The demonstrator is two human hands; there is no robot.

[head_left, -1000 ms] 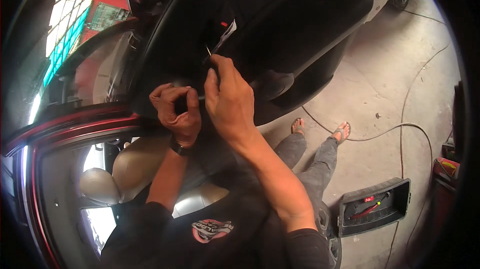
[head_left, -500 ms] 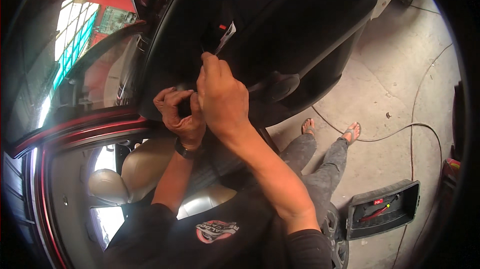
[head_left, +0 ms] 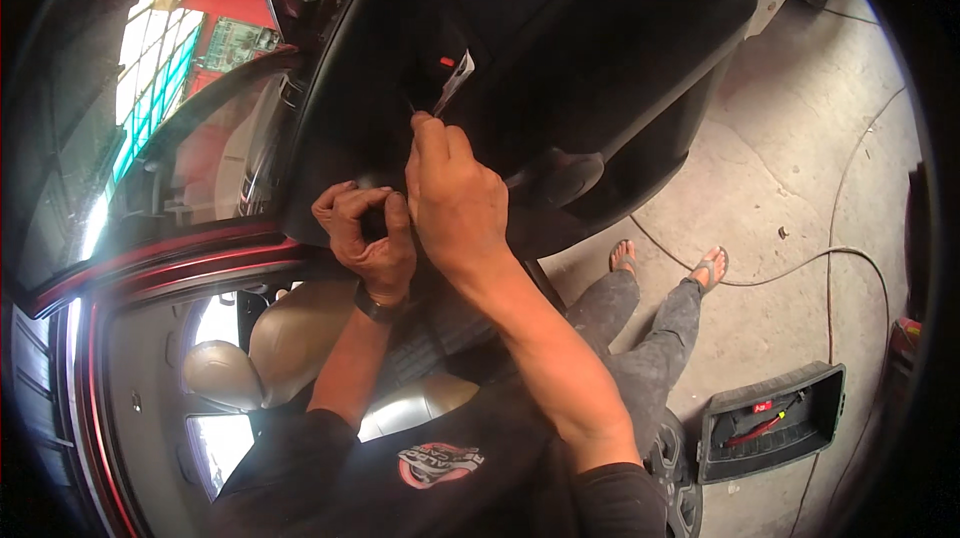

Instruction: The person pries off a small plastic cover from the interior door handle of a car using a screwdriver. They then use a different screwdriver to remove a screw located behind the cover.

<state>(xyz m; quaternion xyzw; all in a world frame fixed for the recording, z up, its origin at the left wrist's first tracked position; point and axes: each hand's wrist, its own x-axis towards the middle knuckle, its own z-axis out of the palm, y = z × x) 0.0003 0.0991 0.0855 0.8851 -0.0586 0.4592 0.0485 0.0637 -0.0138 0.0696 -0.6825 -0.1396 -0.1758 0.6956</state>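
Observation:
The black inner door panel (head_left: 560, 48) of a car stands in front of me. In it a silvery inside door handle (head_left: 455, 81) sits in a dark recess, with a small red mark (head_left: 446, 62) beside it. My right hand (head_left: 457, 188) is closed, its fingertips at the recess's near edge by the handle; a thin dark sliver shows at the fingertips, too small to name. My left hand (head_left: 368, 233) is just left of it, against the panel, with curled fingers and thumb making a ring. Whatever it pinches, if anything, is hidden.
Right of the panel's pull grip (head_left: 570, 178) lies a concrete floor (head_left: 770, 168) crossed by a dark cable (head_left: 829, 308). A black open bin (head_left: 775, 418) with red-handled tools stands lower right. Beige car seats (head_left: 300, 333) and a red door frame (head_left: 180, 263) are at the left.
The whole view has shifted slightly, with the scene a little lower and to the right. Both hands keep nearly the same place and grip at the door panel.

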